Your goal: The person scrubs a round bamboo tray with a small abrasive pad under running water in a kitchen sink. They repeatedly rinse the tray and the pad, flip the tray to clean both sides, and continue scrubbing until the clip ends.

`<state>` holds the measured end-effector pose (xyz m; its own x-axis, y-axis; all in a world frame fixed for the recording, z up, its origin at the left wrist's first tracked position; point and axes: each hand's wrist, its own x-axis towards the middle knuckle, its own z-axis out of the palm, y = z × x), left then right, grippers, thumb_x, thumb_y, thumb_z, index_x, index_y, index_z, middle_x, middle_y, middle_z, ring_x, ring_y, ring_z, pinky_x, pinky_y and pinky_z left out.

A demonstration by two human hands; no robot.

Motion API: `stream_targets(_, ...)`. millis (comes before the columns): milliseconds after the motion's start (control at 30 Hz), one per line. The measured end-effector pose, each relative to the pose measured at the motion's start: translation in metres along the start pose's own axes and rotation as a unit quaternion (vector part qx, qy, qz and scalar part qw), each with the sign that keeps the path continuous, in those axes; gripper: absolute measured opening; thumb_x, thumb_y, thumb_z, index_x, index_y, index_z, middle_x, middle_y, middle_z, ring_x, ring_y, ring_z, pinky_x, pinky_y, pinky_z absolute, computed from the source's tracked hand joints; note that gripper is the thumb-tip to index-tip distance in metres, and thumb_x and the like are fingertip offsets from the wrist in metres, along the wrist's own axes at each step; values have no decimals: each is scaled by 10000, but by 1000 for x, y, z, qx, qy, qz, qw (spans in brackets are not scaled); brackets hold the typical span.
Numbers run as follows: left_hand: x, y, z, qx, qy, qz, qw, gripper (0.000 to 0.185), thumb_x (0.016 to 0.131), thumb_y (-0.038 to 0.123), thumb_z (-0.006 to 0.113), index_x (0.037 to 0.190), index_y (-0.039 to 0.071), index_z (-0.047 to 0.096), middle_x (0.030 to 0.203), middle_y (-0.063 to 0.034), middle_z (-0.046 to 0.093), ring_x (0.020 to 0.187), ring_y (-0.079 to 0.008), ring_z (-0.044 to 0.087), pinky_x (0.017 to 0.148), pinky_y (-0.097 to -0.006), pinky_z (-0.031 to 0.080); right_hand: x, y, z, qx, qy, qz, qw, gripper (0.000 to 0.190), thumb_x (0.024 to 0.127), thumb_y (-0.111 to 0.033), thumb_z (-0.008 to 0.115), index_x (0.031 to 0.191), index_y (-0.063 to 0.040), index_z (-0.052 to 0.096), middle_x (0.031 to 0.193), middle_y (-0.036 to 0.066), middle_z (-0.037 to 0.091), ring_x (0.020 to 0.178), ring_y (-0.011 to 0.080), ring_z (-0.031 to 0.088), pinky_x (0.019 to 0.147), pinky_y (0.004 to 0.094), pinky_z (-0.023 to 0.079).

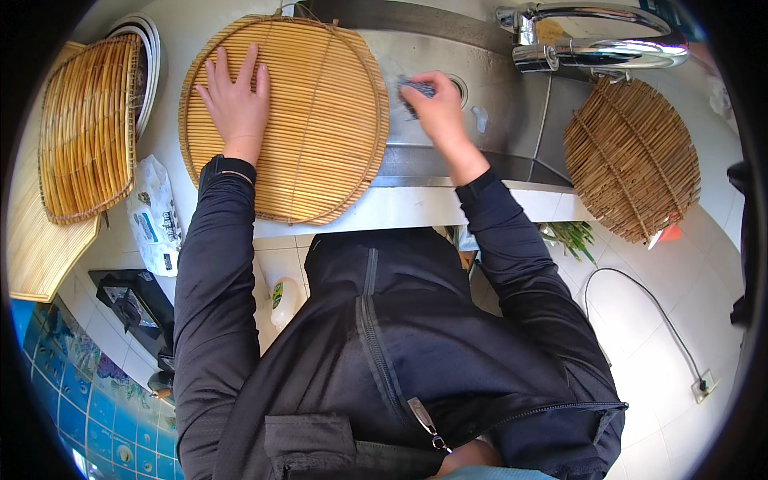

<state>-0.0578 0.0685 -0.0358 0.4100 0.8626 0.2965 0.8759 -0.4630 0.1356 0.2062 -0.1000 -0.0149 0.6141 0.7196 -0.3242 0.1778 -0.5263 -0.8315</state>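
A round mat of thin yellow reed sticks (318, 132) with a bound rim lies partly on the white counter and partly over the sink (498, 129). Flat on its left half rests my left hand (238, 111), fingers spread and nothing in its grasp. My right hand (441, 108) is just right of the mat, above the steel basin. Between its thumb and fingers is a dark grey-blue scrubbing pad (422, 89), partly covered and slightly blurred. The sink drain (459, 89) shows behind that hand.
A chrome faucet (600, 48) arches over the sink's far right. Beyond the basin leans a brown stick mat (633, 159). On the left are a curved reed mat (90, 129), stacked metal bowls (150, 78), a plastic packet (155, 216) and a gas stove (129, 303).
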Motion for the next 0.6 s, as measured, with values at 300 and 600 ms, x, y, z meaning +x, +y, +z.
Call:
stream_targets(300, 2, 2, 1, 18, 20, 9, 1000, 406, 971, 439, 570, 1368, 361, 600, 1500, -147, 458, 1416, -391, 376, 1142, -638, 252, 3, 12, 27, -121, -77, -135, 980, 119, 825, -79, 701, 931, -35, 667, 878, 131, 656, 826, 278, 635, 777, 370, 509)
stream_targets(600, 0, 2, 1, 19, 1, 3, 1000, 409, 982, 434, 554, 1383, 363, 589, 1510, -158, 446, 1426, -392, 365, 1149, -632, 242, -14, -9, 1, -152, -67, -218, 962, 141, 808, -63, 713, 932, -44, 650, 916, 154, 623, 882, 344, 618, 774, 416, 502)
